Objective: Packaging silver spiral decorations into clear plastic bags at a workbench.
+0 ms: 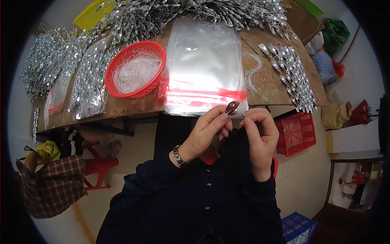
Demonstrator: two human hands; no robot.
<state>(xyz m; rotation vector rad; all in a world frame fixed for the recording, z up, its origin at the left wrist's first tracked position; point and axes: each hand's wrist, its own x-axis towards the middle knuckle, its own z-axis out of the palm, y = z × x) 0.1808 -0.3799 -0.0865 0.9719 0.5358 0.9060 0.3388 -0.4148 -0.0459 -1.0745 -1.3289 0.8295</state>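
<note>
With the left hand (207, 132), pinching a dark glossy piece (232, 107) by the table's (272, 83) near edge!
With the right hand (262, 134), pinching narrowly just beside it, impossible to tell on what.

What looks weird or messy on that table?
Two things, maybe: one silver strand at the far left pokes past the edge of the table, apart from the silver pile, and some white strings lie loose outside the red basket.

Pale walls (369, 73), light floor tiles (302, 179), brown wooden table (271, 88), red plastic stool (99, 166) at the left
</note>
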